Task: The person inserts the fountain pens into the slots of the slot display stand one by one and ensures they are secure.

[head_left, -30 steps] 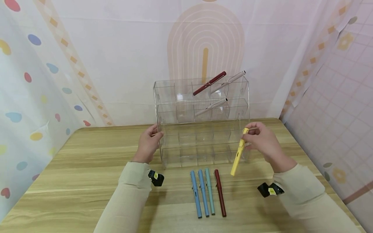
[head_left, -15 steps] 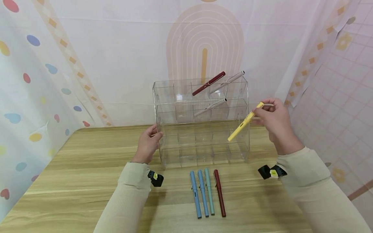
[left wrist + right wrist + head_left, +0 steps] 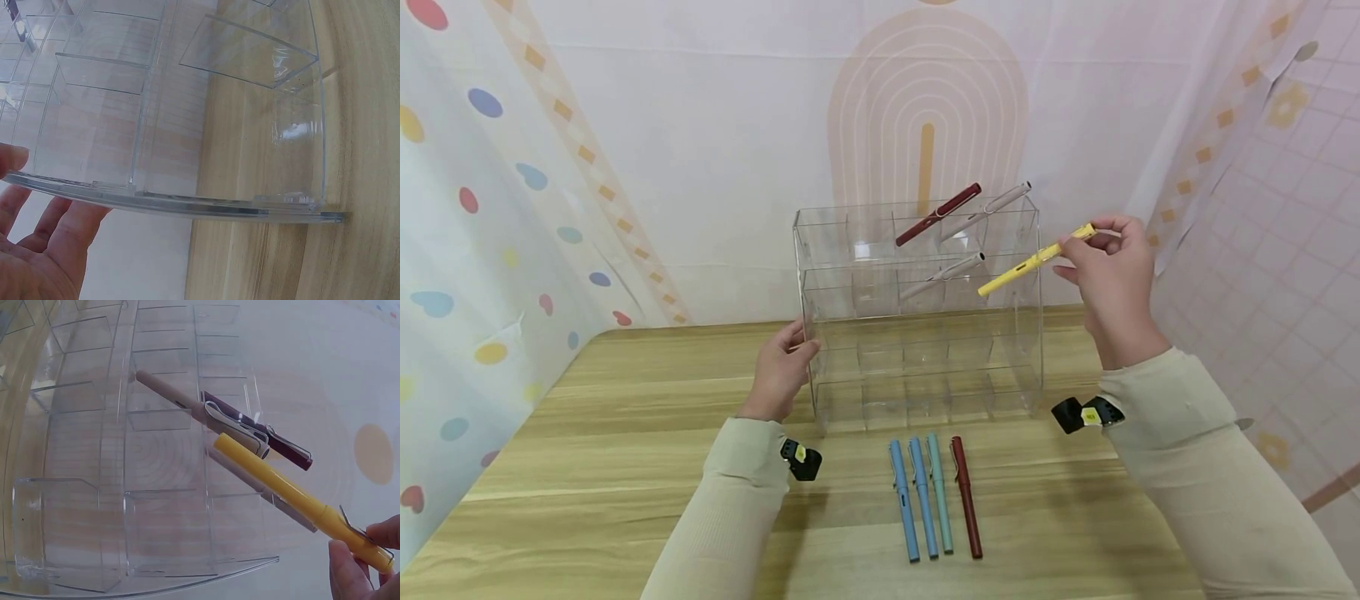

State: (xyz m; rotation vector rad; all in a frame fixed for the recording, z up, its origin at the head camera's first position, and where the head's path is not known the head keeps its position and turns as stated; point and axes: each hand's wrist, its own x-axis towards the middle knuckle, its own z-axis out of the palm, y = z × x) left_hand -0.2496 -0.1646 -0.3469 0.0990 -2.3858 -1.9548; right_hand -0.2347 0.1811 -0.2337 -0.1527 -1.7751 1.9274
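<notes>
My right hand (image 3: 1112, 275) pinches a yellow pen (image 3: 1018, 273) near its clip end. The pen slants down to the left, overlapping the right end of a clear acrylic pen rack (image 3: 925, 329). My left hand (image 3: 782, 371) grips the rack's left side panel (image 3: 169, 205), thumb in front and fingers behind. A dark red pen (image 3: 938, 215) and a light pinkish-grey pen (image 3: 988, 210) lean in the top tier. Another light pen (image 3: 943, 277) leans in the tier below. In the right wrist view, the yellow pen (image 3: 281, 494) hangs over the tiers, its barrel end toward the other pens.
On the wooden table (image 3: 625, 467) in front of the rack lie two blue pens (image 3: 904, 500) (image 3: 923, 498), a mint green pen (image 3: 940, 493) and a dark red pen (image 3: 967, 497), side by side. A patterned curtain (image 3: 737, 150) hangs behind the table.
My right hand has risen from beside the rack's lower right to its upper right, tilting the yellow pen from steep to nearly level. My left hand stays on the rack's side.
</notes>
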